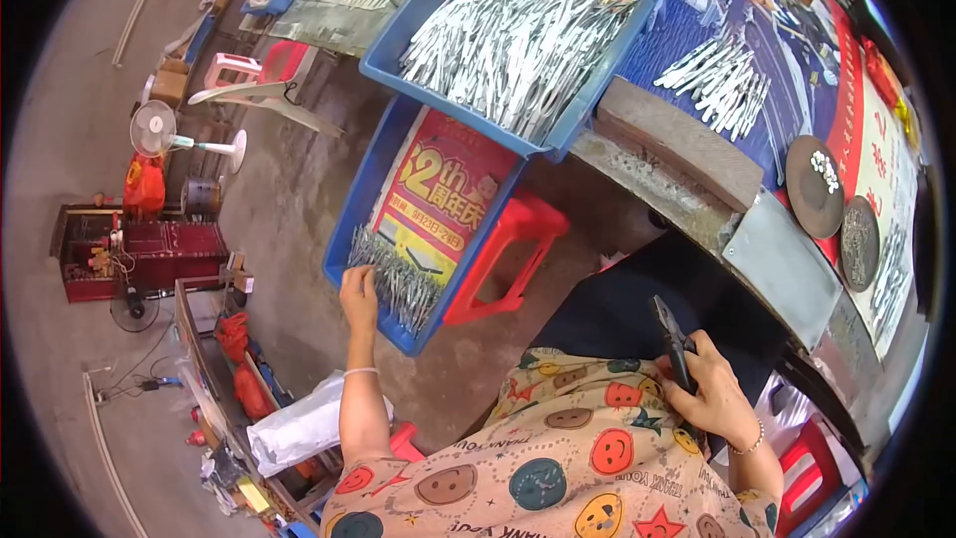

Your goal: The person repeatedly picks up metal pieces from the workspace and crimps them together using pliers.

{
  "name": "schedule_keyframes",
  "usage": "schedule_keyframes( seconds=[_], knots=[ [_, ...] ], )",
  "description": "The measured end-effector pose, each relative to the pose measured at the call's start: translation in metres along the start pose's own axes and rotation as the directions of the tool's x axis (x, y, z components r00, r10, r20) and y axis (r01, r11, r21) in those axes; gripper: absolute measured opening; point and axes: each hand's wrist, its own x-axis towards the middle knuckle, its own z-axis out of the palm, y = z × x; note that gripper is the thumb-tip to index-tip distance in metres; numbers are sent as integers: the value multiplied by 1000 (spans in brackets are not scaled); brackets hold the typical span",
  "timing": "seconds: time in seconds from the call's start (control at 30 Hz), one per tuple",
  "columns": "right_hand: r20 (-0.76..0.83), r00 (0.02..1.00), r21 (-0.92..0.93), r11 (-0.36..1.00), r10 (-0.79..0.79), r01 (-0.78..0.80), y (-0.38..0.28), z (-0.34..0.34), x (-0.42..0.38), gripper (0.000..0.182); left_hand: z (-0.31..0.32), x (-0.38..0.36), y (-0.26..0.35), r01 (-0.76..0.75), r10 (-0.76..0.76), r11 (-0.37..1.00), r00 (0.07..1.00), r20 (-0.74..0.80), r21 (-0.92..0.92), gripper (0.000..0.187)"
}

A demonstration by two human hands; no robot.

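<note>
My left hand (359, 295) reaches out over the lower blue tray (352, 207), at the edge of a heap of thin metal pieces (401, 284). Its fingers are drawn together and pointing at the pieces; whatever may be between them is too small to make out. In my right hand (719, 391) is a pair of dark-handled pliers (672, 341), its jaws pointing up and away from my lap. Printed red and yellow paper (435, 174) lines the lower tray, which rests by a red stool (510, 251).
Above stands a larger blue tray (468, 112) full of silvery strips (518, 45). On the bench to the right lie more strips (719, 82), a heavy bar (677, 139), a round dish with white bits (815, 186) and a second dish (858, 244). A fan (154, 128) stands far left.
</note>
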Motion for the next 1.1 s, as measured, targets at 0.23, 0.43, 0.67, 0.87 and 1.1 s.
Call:
schedule_keyframes(
  seconds=[0.23,0.43,0.67,0.87,1.1],
  knots=[
    [-25,999,54,998,-38,40,11,-2,-7,29,-8,53,171,-170,207,929,975,80,-330,11],
    [-48,987,58,986,-156,159,22,3,-15,29,15,74,371,-463,696,537,716,60,-705,17],
    [-218,972,58,993,-90,105,55,10,-43,32,96,144,490,-577,709,566,705,-8,-589,18],
    [-208,978,126,992,8,19,70,10,-55,33,160,189,510,-626,644,765,748,158,-152,24],
    [-221,966,72,986,-131,151,80,1,-45,33,156,191,499,-642,672,738,727,141,-208,22]
  ],
)
